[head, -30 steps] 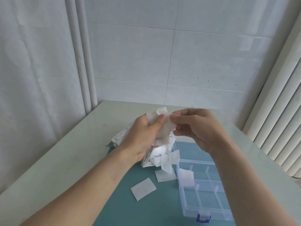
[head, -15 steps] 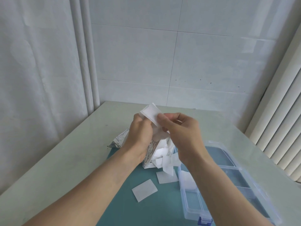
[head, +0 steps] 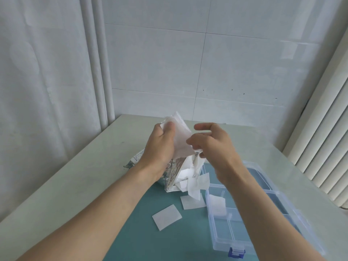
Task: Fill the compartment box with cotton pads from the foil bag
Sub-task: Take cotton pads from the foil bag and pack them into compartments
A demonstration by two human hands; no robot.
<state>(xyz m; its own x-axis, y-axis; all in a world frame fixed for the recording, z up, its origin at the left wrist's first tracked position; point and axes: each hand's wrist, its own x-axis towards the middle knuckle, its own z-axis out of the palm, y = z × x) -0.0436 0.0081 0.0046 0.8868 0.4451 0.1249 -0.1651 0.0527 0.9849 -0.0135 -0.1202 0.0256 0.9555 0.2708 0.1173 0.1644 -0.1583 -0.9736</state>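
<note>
My left hand (head: 161, 146) grips a small stack of white cotton pads (head: 180, 132) held up above the table. My right hand (head: 212, 146) is right beside the stack, thumb and fingers spread at its right edge; whether it pinches a pad is unclear. Under the hands lies the printed foil bag (head: 170, 174), its mouth open with pads spilling out (head: 190, 178). The clear compartment box (head: 233, 236) with a blue latch lies open at the right, one pad (head: 217, 205) in its far-left compartment. Two loose pads (head: 166, 216) (head: 192, 202) lie on the mat.
A teal mat (head: 143, 242) covers the near part of the pale table (head: 79, 176). A white curtain hangs at the left, a tiled wall stands behind, and vertical blinds (head: 323, 129) close off the right side. The box lid (head: 273, 179) lies open toward the right.
My right hand's fingers have loosened and spread beside the stack, where before they pinched the top pad. The left hand still holds the stack at about the same height.
</note>
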